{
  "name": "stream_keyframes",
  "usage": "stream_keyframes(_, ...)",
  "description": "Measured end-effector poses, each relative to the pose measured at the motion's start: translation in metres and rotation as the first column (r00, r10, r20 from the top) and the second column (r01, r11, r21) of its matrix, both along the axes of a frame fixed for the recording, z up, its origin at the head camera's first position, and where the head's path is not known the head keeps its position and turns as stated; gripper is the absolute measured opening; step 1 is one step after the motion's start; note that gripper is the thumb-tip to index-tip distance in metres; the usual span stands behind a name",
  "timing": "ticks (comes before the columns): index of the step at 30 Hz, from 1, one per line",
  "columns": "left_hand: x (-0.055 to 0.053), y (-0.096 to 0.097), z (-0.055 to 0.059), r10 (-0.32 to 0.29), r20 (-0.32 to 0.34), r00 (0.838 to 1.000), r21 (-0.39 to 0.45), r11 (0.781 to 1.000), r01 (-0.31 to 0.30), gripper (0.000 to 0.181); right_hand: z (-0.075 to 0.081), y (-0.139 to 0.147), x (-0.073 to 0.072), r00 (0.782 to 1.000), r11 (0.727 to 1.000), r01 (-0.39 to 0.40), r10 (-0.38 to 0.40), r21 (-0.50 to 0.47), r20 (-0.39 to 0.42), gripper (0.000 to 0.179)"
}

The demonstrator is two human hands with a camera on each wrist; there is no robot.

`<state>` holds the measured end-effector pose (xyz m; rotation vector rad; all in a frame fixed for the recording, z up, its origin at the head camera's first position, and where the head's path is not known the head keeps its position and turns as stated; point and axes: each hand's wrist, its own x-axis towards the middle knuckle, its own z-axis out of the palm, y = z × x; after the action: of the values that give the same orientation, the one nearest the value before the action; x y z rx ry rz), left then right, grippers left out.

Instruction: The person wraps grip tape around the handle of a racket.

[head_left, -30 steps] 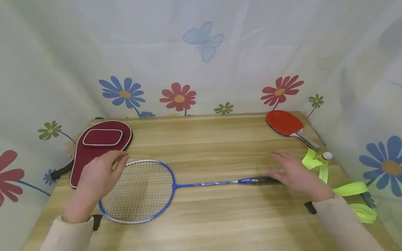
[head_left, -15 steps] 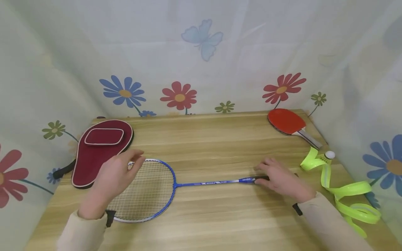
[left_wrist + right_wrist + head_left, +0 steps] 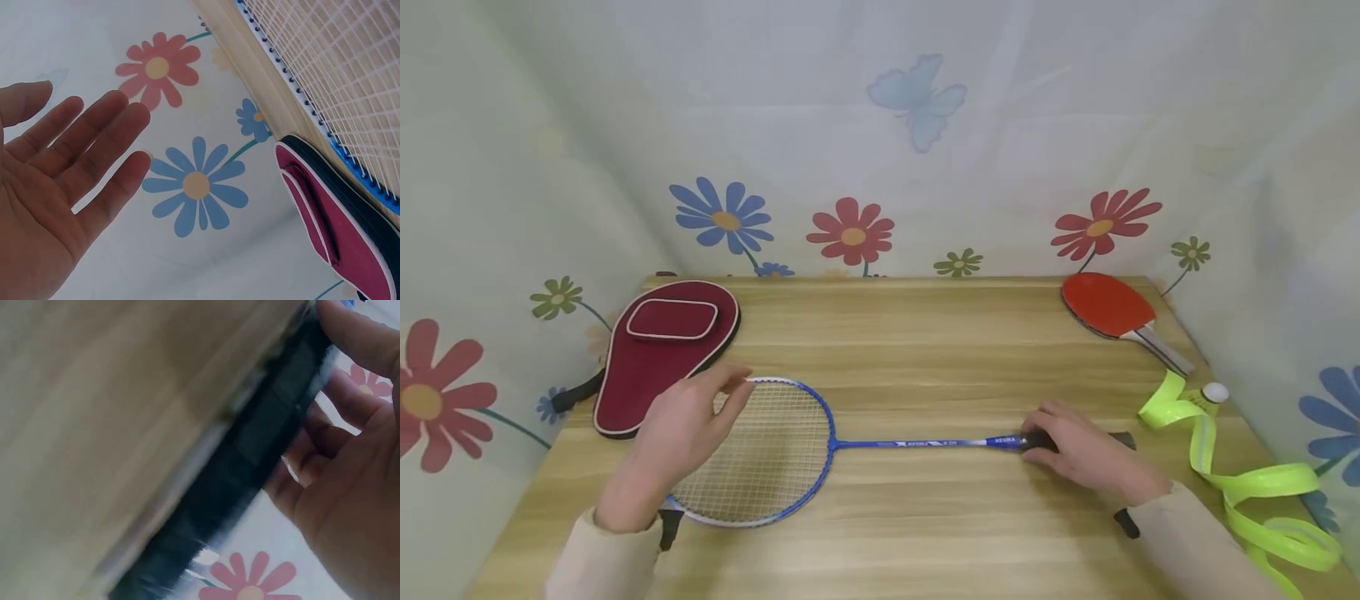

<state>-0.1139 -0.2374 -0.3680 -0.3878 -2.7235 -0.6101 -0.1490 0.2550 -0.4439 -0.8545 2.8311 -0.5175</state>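
A blue and white badminton racket [image 3: 895, 443] lies across the wooden table, its strung head to the left and its dark handle to the right. Over that handle, my right hand [image 3: 1078, 450] has its thumb on the near side and fingers on the far side, gripping it. The right wrist view shows the black handle [image 3: 250, 444] between thumb and curled fingers. My left hand [image 3: 681, 425] hovers above the left part of the racket head, touching nothing. Its fingers spread loosely in the left wrist view, with the strings [image 3: 350, 75] at upper right.
A maroon paddle case [image 3: 658, 358] lies at the left with a black strap. At the back right is a red table tennis paddle [image 3: 1105, 304]. Near it are a shuttlecock [image 3: 1210, 396] and a coiled neon-yellow strip [image 3: 1262, 483]. A flowered curtain surrounds the table [image 3: 887, 333].
My right hand has come left and down onto the racket handle and closed round it. My left hand has shifted slightly right over the racket head. The camera view has turned a little.
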Motion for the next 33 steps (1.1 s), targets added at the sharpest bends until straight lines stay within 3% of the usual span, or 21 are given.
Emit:
stream_keyframes(10, 0.007, -0.013, 0.008, 0.038, -0.034, 0.999, 0.009, 0.999, -0.038, 0.024, 0.0, 0.011, 0.007, 0.999, 0.992, 0.038, -0.037, -0.117, 0.01, 0.02)
stream_keyframes(19, 0.006, -0.041, 0.01, 0.117, -0.032, 0.993, -0.03, 0.993, -0.118, 0.038, 0.003, 0.017, 0.007, 0.996, 0.972, 0.048, -0.065, -0.231, -0.066, 0.024)
stream_keyframes(25, 0.009, -0.05, 0.018, 0.183, -0.1, 0.978, 0.026, 0.983, -0.182, 0.042, 0.01, 0.019, 0.006, 0.982, 0.947, 0.061, -0.113, -0.314, -0.152, 0.031)
stream_keyframes(29, 0.009, -0.048, 0.029, 0.315, -0.082, 0.946, 0.071, 0.948, -0.309, 0.059, 0.015, 0.014, 0.005, 0.965, 0.935, 0.062, -0.146, -0.348, -0.218, 0.034)
stream_keyframes(31, 0.008, -0.045, 0.033, 0.384, -0.033, 0.923, 0.118, 0.918, -0.378, 0.067, 0.019, 0.01, 0.004, 0.957, 0.926, 0.064, -0.163, -0.373, -0.24, 0.034)
stream_keyframes(33, 0.007, -0.042, 0.039, 0.41, 0.04, 0.911, 0.217, 0.887, -0.408, 0.074, 0.023, 0.006, 0.004, 0.95, 0.912, 0.069, -0.184, -0.404, -0.252, 0.033)
